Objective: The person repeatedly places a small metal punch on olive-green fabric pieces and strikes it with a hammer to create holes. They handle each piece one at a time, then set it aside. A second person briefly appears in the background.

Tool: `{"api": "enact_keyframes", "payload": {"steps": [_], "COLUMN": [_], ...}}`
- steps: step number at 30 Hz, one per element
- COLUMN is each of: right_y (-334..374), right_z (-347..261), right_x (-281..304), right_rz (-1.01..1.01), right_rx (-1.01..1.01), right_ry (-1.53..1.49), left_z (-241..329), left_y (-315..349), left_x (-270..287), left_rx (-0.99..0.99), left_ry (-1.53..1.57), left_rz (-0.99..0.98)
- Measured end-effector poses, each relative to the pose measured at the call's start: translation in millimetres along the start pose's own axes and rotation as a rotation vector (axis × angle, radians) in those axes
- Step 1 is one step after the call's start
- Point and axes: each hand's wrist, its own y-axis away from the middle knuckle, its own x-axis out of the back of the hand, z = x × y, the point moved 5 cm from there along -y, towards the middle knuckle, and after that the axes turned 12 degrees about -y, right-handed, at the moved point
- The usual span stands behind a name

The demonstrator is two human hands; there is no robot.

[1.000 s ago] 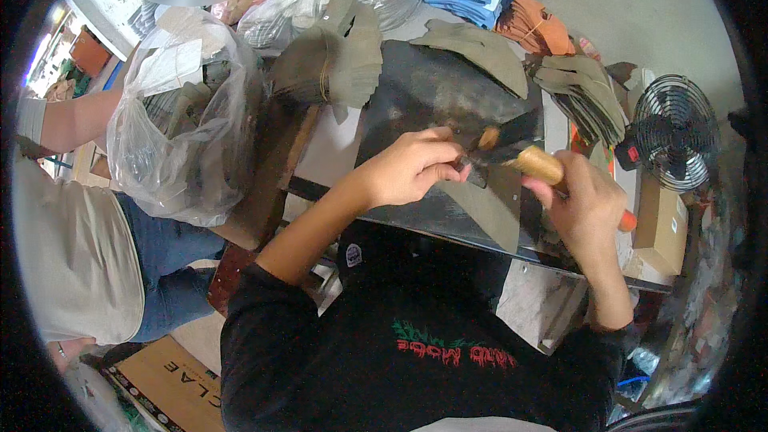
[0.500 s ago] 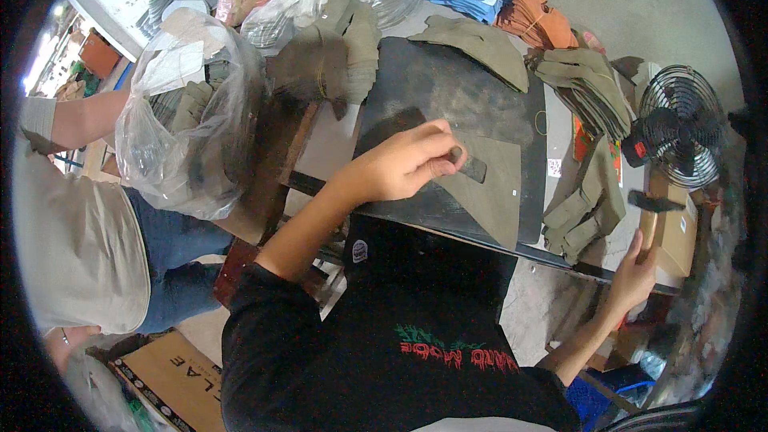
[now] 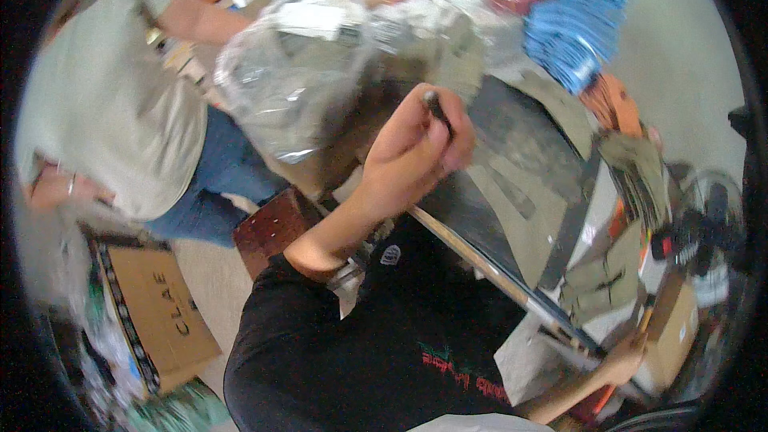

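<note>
My left hand (image 3: pixel 422 144) is raised above the near left edge of a black work board (image 3: pixel 520 124). Its fingers close around a short, dark, rod-like tool (image 3: pixel 439 112), whose end sticks up between them. Below and to the right lies a flat khaki fabric piece (image 3: pixel 524 244), with a darker narrow strip (image 3: pixel 512 192) on it. My right hand (image 3: pixel 626 358) is low at the right, beside the table edge, closed on a hammer (image 3: pixel 646 316). Only part of its handle shows clearly; blur obscures the head.
Folded khaki pieces (image 3: pixel 604 272) and a black fan (image 3: pixel 700 220) stand at the right, near a cardboard box (image 3: pixel 672 336). Blue cloth stacks (image 3: pixel 576 28) and an orange bundle (image 3: pixel 612 104) lie behind. At left, a person (image 3: pixel 128 104) reaches toward a clear plastic bag (image 3: pixel 296 72).
The view has swung, shifting the scene. My left hand has lifted off the khaki fabric with the rod-like tool. My right hand is lower, still gripping the hammer.
</note>
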Motion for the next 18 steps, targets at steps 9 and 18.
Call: {"api": "enact_keyframes", "payload": {"steps": [9, 18], "right_y": [-2, 6], "right_z": [-23, -22], "right_x": [-16, -1], "right_rz": [0.048, 0.310], "right_rx": [0.148, 0.196], "right_ry": [-0.061, -0.187], "left_z": [187, 187], "left_y": [26, 22], "left_x": [-125, -82], "left_rx": [-0.735, -0.536], "left_ry": [-0.258, -0.354], "left_rz": [-0.419, -0.435]}}
